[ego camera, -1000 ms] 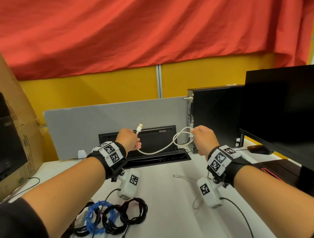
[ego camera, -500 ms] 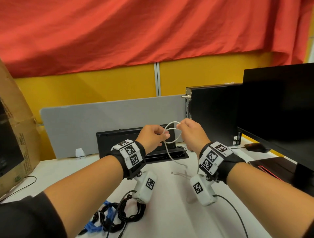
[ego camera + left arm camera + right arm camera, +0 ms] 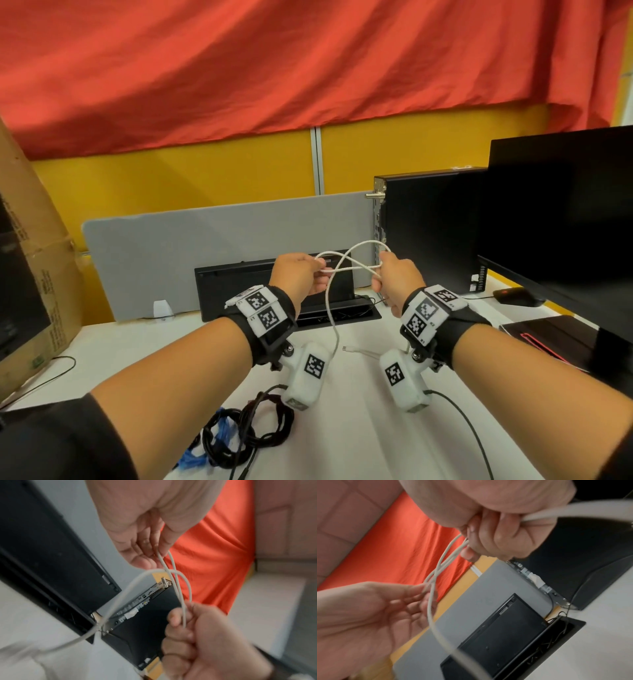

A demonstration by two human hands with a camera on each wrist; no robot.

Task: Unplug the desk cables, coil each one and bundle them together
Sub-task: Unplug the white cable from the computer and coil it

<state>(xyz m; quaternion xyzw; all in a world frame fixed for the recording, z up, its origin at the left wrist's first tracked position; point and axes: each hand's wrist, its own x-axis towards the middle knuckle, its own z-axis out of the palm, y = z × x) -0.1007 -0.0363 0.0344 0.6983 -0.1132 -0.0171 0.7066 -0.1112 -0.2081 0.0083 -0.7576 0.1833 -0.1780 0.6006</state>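
Both hands hold a thin white cable (image 3: pixel 346 265) above the desk, stretched between them in crossing loops. My left hand (image 3: pixel 303 279) pinches the loops' left end between thumb and fingertips (image 3: pixel 160 543). At the right end, my right hand (image 3: pixel 394 277) grips the strands in curled fingers (image 3: pixel 489 539). A loose length of the cable hangs down to the white desk (image 3: pixel 359 428), where its small plug (image 3: pixel 346 348) lies. Near the desk's front left sit coiled black cables (image 3: pixel 246 433) with a blue cable (image 3: pixel 193 457) among them.
A black desktop computer (image 3: pixel 428 233) stands at the right, beside a dark monitor (image 3: pixel 561 212). A black cable tray with its raised lid (image 3: pixel 239 284) sits against the grey divider (image 3: pixel 171 253). A cardboard box (image 3: pixel 30 274) stands left; a mouse (image 3: pixel 517 296) lies right.
The hands came together a second ago, then drew apart again; the white cable now spans them in crossing loops instead of one slack arc.
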